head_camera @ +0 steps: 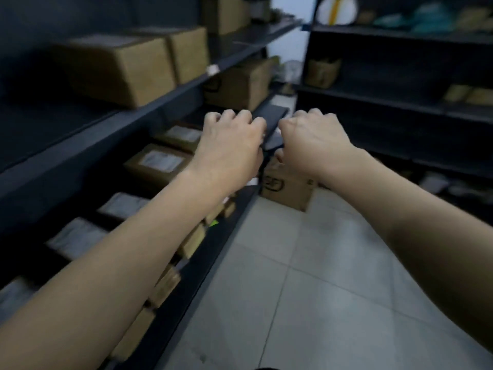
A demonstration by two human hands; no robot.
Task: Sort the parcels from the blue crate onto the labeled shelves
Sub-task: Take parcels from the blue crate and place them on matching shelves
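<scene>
Task judged mid-course: left hand (pixel 229 145) and right hand (pixel 312 140), fingers curled, grip a dark flat parcel (pixel 273 121) at twelve o'clock, unshelved; shelves (pixel 133 119) at nine o'clock carry boxes (pixel 114 70); blue crate unseen.

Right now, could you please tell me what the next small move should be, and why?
Probably swing the dark parcel toward the left shelving: the left hand and right hand grip it over the floor, beside those shelves. Labels are unreadable.

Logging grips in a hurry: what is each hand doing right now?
Left hand: grips the dark flat parcel.
Right hand: grips the same parcel.
</scene>
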